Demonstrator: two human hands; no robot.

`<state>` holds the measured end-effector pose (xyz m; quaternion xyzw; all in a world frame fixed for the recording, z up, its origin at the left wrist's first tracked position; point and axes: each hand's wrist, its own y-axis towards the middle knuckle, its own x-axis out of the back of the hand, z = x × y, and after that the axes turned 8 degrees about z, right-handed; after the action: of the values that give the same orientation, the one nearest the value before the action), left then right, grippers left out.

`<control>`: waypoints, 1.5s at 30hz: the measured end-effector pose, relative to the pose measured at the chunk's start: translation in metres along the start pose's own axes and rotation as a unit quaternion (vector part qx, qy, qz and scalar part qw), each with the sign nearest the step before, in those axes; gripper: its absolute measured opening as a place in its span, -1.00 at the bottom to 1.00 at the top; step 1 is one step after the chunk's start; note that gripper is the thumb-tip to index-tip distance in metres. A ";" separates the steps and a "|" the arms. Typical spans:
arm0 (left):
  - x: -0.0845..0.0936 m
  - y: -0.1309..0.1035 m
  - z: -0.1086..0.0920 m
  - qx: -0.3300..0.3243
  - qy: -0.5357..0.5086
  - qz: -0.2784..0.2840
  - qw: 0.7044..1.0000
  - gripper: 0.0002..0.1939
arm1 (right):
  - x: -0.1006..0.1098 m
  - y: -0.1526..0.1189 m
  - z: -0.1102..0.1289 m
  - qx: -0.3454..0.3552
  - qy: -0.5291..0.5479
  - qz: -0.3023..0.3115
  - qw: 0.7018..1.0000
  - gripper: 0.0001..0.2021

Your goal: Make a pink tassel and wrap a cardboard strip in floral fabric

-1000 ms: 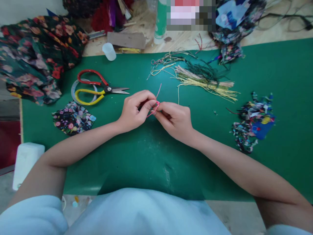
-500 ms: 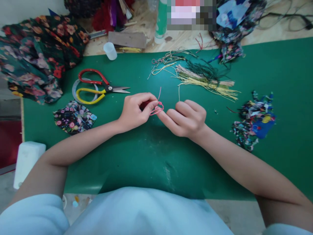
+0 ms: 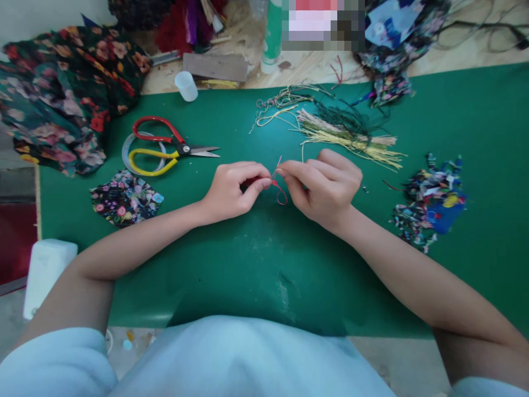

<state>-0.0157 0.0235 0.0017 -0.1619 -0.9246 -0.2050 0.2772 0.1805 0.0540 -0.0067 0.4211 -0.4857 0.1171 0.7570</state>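
Observation:
A thin pink-red cord (image 3: 281, 196) with a small knot and a hanging loop is between my two hands, above the green mat. My left hand (image 3: 237, 188) pinches the cord at the knot between thumb and forefinger. Close by on the right, my right hand (image 3: 324, 187) has thumb and forefinger pressed together on the cord's upper end. Scissors (image 3: 185, 150) with one red and one yellow handle lie open to the left, partly over a clear ring (image 3: 125, 150). Bundles of yellow, beige and dark green cords (image 3: 351, 135) lie beyond my right hand.
Floral fabric (image 3: 78, 99) is heaped at the far left, and a floral patch (image 3: 127, 198) lies below the scissors. A white cup (image 3: 186, 86) stands at the mat's back edge. Fabric scraps (image 3: 430, 204) are piled at the right. A green tube (image 3: 271, 36) stands behind.
My right hand has risen slightly and moved right, its forefinger now meeting the thumb on the cord. The pink loop now hangs below the knot. My left hand has hardly moved.

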 end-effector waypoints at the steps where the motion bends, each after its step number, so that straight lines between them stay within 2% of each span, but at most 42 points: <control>1: 0.000 0.000 0.001 -0.001 -0.017 0.002 1.000 -0.80 | 0.000 0.001 0.001 -0.016 0.026 0.006 1.000 -0.76; 6: 0.002 0.001 0.005 0.000 -0.130 0.023 0.991 -0.74 | -0.002 0.005 0.010 -0.086 0.149 0.027 0.985 -0.71; 10: 0.003 0.002 0.006 -0.007 -0.174 0.036 0.984 -0.71 | -0.002 0.007 0.018 -0.111 0.265 0.043 0.957 -0.74; 13: 0.002 0.002 0.006 0.004 -0.179 0.021 0.984 -0.69 | -0.002 0.007 0.022 -0.127 0.339 0.062 0.930 -0.76; 15: 0.001 0.002 0.006 0.013 -0.167 -0.008 0.986 -0.69 | -0.003 0.006 0.024 -0.129 0.351 0.075 0.924 -0.76; 19: -0.001 0.001 0.005 0.038 -0.121 -0.062 0.990 -0.70 | -0.006 0.002 0.028 -0.097 0.287 0.096 0.948 -0.69; 25: -0.002 0.001 0.003 0.061 -0.056 -0.064 0.994 -0.67 | -0.007 -0.004 0.031 0.017 0.102 0.096 0.990 -0.73; 30: -0.002 0.001 0.001 0.041 -0.013 -0.046 0.998 -0.73 | 0.002 0.002 0.026 0.123 -0.043 0.067 0.989 -0.76; 34: -0.001 0.000 0.000 0.008 0.017 -0.013 1.000 -0.81 | 0.015 0.013 0.019 0.180 -0.067 0.084 0.978 -0.77; 36: -0.001 -0.001 0.000 -0.005 0.025 0.000 1.000 -0.81 | 0.018 0.016 0.014 0.163 -0.051 0.107 0.979 -0.76; 39: -0.001 -0.001 0.000 -0.016 0.020 0.005 1.000 -0.81 | 0.015 0.014 0.007 0.078 -0.035 0.117 0.990 -0.72; 41: -0.001 0.000 0.000 -0.012 0.005 0.008 1.000 -0.80 | 0.010 0.010 0.004 0.025 -0.037 0.086 0.995 -0.69; 45: 0.000 0.001 0.002 -0.013 -0.050 0.014 0.999 -0.75 | 0.002 0.004 0.004 -0.032 -0.009 0.037 0.999 -0.71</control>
<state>-0.0165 0.0252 0.0004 -0.1886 -0.9322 -0.2046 0.2316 0.1764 0.0531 -0.0020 0.3794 -0.5111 0.1263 0.7609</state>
